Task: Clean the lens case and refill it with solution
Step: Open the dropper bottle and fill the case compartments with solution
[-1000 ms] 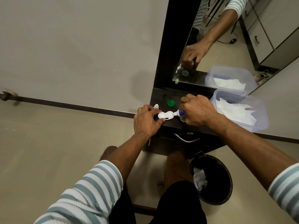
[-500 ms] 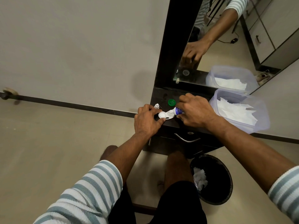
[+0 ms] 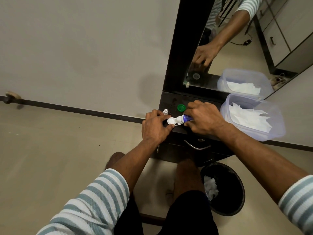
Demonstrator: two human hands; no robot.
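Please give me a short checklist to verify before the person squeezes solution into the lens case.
1. Lens case steadied by left hand on the cabinet top: ok.
2. Solution bottle in right hand grip, nozzle toward the case: ok.
3. Case wells open: ok; green cap lies apart.
4. Wells clean and dry: cannot tell.
5. Tissue box near for spills: ok.

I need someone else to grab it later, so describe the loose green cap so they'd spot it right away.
Find the dark cabinet under the mirror. On its top, just behind the white lens case and left of the right hand, lies the green cap. It is the only green thing there; the small dropper bottle beside it is white.
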